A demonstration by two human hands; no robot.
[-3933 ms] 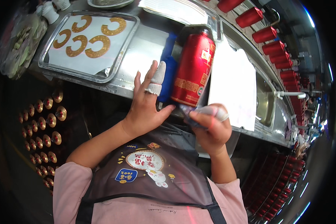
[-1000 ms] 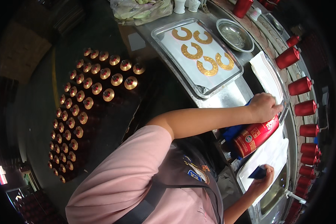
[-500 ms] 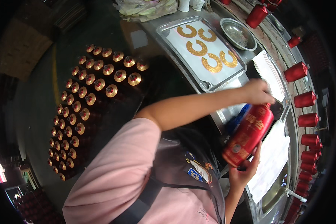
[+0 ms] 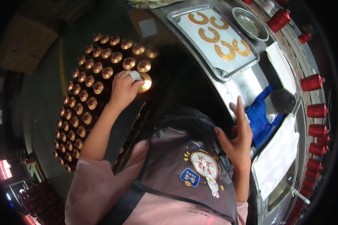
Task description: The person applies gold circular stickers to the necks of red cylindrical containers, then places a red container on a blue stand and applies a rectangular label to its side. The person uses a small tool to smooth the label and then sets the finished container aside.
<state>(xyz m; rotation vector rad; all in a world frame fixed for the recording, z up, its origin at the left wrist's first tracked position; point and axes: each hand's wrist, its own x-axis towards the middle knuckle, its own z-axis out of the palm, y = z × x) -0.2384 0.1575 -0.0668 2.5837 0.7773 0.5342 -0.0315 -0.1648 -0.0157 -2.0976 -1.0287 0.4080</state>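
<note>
Grip of the extended left hand [image 4: 123,90] curls around a gold-topped bottle [image 4: 146,83]; right hand [image 4: 239,141] spreads empty near the worktop's [image 4: 251,80] edge.

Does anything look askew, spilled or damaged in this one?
Nothing looks spilled or damaged. The one untidy thing is the blue cloth, bunched up on the metal counter near the right hand, while the white sheet beside it lies flatter.

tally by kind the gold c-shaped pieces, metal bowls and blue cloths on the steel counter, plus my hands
Gold C-shaped pieces: 5
Metal bowl: 1
Blue cloth: 1
Hands, left hand and right hand: 2
Total: 9
</note>
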